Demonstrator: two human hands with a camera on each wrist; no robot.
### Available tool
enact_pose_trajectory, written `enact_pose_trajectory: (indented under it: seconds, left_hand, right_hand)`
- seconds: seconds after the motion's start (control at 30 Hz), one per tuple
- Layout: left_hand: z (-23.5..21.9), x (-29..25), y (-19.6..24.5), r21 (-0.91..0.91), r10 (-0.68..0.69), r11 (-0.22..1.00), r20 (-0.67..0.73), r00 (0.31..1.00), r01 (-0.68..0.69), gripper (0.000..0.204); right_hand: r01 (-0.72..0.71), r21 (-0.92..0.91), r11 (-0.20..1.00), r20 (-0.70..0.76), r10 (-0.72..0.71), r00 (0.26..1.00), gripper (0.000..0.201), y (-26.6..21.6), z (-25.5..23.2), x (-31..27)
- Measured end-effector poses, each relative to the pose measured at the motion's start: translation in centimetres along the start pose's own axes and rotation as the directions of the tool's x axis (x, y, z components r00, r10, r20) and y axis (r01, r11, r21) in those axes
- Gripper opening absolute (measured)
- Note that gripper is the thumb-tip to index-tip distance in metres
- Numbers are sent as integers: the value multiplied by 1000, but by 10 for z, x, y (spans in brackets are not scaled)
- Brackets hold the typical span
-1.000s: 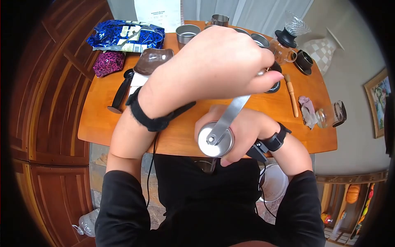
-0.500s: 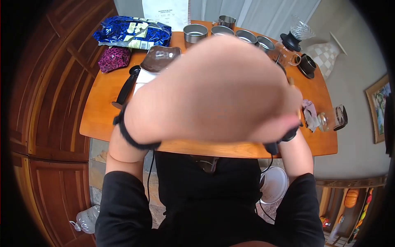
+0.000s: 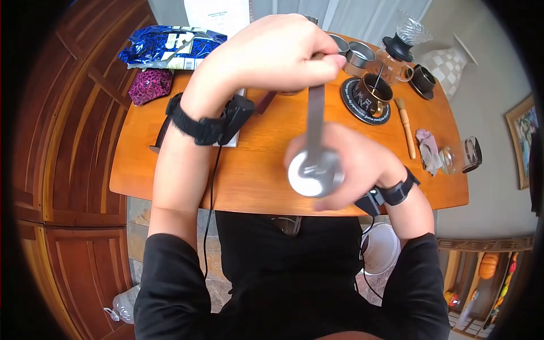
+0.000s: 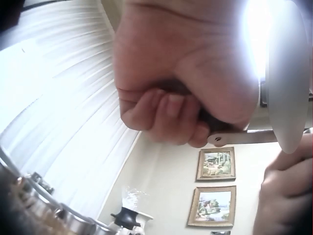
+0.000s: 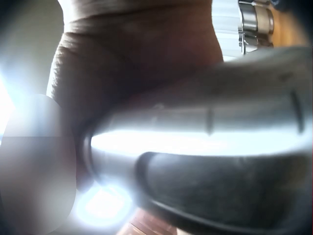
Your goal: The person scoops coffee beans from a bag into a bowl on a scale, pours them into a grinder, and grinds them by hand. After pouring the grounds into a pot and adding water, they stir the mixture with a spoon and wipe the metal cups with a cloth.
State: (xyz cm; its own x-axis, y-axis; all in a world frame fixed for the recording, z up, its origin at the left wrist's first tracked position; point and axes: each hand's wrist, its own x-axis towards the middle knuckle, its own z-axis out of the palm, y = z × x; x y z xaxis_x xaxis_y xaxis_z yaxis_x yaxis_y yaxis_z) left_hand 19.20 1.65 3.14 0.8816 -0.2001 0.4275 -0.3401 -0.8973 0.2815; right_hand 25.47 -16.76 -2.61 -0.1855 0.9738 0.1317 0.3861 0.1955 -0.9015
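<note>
From my end, I have the left hand (image 3: 272,54) curled round the end of the crank handle (image 3: 315,116), and the right hand (image 3: 362,161) gripping the metal hand grinder (image 3: 313,177) over the near edge of the tabletop (image 3: 249,178); the black mug (image 3: 368,96) sits beyond the right hand.

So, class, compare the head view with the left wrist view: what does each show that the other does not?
Only the head view: the black patterned cup on its black saucer with white lettering, the wooden-handled brush and the shiny blue bag.

Only the left wrist view: the curled fingertips of the left hand, and two whole gold-framed landscapes; the head view shows one, cut off.

Both: the left hand, the right hand, the flat metal crank arm and the ribbed clear dripper.
</note>
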Motion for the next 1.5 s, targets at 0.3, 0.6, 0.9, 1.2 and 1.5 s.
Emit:
enact_pose_trajectory:
  seconds: [0.3,0.6,0.9,1.2,1.5]
  left_hand:
    - [8,-17,61,97,351,936,-181,919,-339,23]
    - [-8,-5,-8,-200,-6,980,-43,999,-2,35]
    - [22,5,15,87,97,993,-218,971,-80,39]
    - [10,-12,34,-64,296,951,-97,950,-303,28]
    - [6,2,-20,-239,-54,970,4,999,53,39]
  right_hand:
    - [68,265,962,-517,82,852,36,32,-33,3]
    - [304,693,653,-310,-111,944,52,45,-43,-35]
    - [-375,-249,893,-89,365,927,42,-8,7,7]
    - [41,366,930,-604,204,771,27,34,-43,-17]
    - [182,529,829,-287,-27,958,49,21,-28,-37]
